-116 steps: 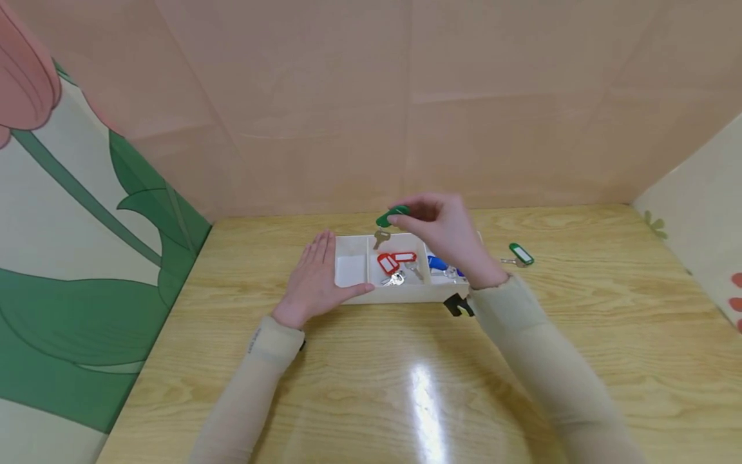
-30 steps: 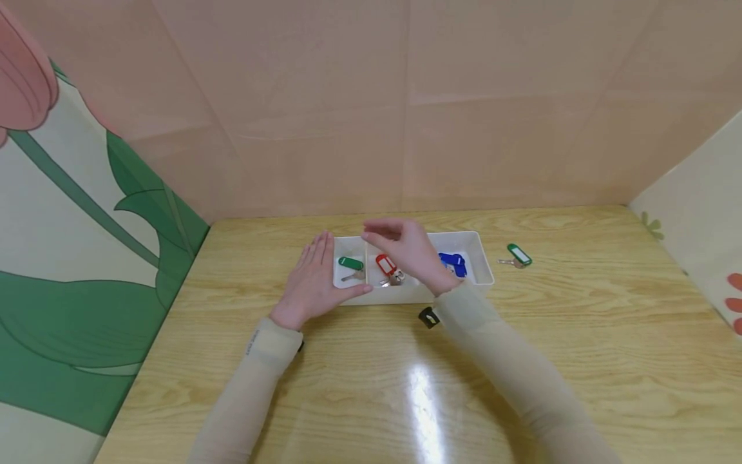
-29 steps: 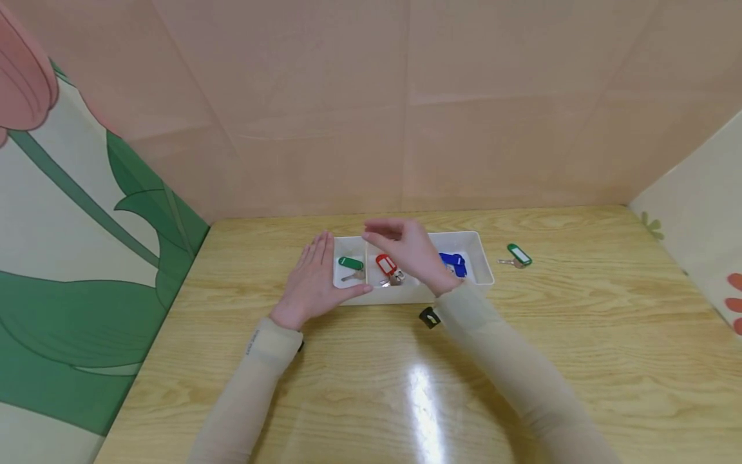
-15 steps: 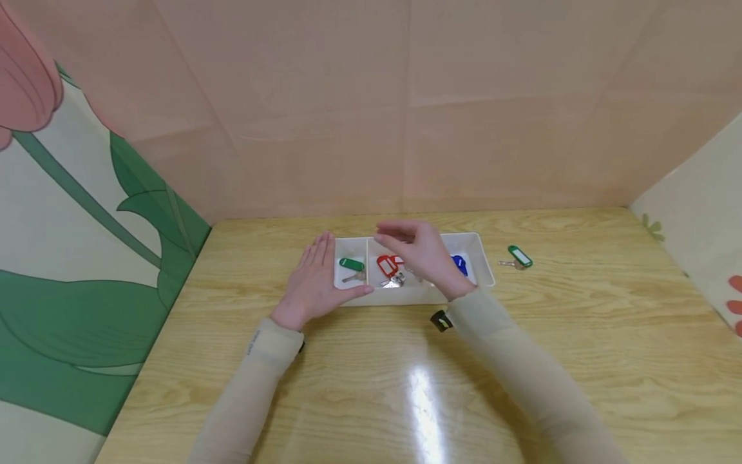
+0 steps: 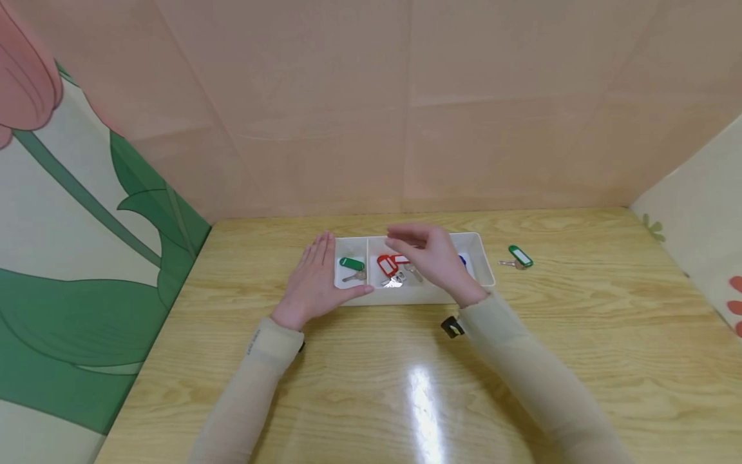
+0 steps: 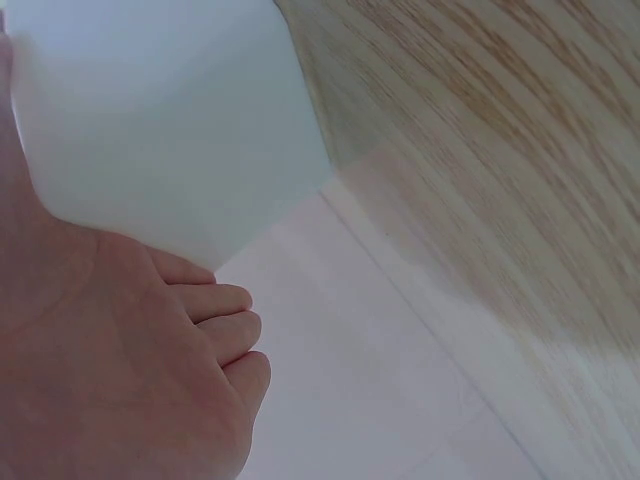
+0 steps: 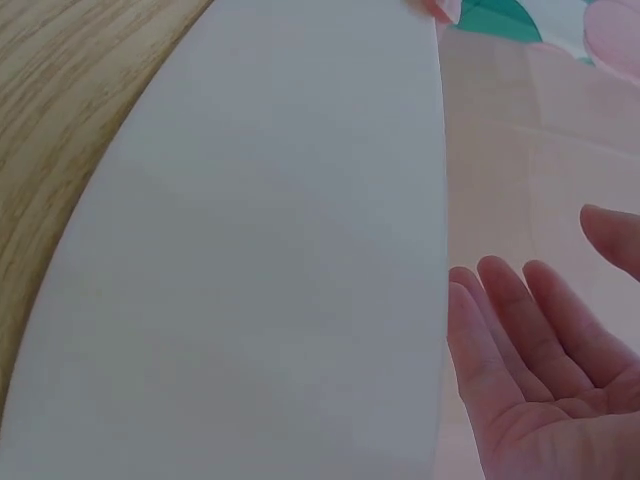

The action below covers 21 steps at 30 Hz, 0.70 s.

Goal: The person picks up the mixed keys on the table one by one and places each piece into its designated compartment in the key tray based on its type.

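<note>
My left hand (image 5: 313, 283) rests against the left end of a long white divided tray (image 5: 406, 296), fingers straight, thumb along its front rim. In the left wrist view the palm lies by the tray's white wall (image 6: 160, 130). My right hand (image 5: 437, 258) is over the middle of the tray, fingers loosely bent, thumb apart, holding nothing. A key with a green tag (image 5: 351, 264) lies in the left compartment. Red key tags (image 5: 387, 265) with keys lie in the middle one. At right, a blue key tag (image 5: 462, 260) is mostly hidden behind my right hand.
Another key with a green tag (image 5: 520, 256) lies on the wooden table (image 5: 348, 386), right of the tray. A pinkish wall (image 5: 406, 129) stands behind the table. A black clip-like piece (image 5: 453, 327) hangs at the right cuff.
At first my right hand held a green-tagged key above the tray. That key now lies in the left compartment, and the hand has shifted right over the middle. The left hand stays put.
</note>
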Tool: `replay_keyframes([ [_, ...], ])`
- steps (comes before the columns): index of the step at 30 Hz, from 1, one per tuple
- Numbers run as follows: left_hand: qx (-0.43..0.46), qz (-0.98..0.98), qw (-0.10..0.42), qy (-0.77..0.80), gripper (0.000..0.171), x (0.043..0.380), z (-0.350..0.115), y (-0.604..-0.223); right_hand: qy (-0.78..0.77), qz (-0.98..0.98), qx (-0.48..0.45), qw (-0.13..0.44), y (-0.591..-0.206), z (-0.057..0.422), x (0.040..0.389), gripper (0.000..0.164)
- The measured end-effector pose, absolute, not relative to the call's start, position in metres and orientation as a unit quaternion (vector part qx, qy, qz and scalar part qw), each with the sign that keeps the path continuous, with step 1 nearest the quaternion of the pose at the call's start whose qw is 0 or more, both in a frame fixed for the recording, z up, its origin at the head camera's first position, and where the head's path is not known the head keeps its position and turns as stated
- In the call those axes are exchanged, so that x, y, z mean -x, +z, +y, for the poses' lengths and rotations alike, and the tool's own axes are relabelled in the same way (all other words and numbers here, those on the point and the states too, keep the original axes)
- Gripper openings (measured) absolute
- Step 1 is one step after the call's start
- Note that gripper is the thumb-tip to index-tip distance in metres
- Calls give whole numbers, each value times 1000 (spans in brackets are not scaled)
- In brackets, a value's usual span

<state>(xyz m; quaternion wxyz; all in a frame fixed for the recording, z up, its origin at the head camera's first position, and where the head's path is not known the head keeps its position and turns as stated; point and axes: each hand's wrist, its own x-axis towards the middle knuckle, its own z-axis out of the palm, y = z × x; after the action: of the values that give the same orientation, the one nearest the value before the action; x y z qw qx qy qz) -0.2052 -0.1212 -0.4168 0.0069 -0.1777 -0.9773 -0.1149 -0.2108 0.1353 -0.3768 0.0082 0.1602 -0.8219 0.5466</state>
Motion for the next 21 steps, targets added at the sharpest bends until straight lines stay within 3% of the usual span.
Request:
replay_keyframes([
  [21, 175, -978, 5, -117, 133, 207, -121, -418, 543, -828, -137, 22, -372, 155, 201, 43],
])
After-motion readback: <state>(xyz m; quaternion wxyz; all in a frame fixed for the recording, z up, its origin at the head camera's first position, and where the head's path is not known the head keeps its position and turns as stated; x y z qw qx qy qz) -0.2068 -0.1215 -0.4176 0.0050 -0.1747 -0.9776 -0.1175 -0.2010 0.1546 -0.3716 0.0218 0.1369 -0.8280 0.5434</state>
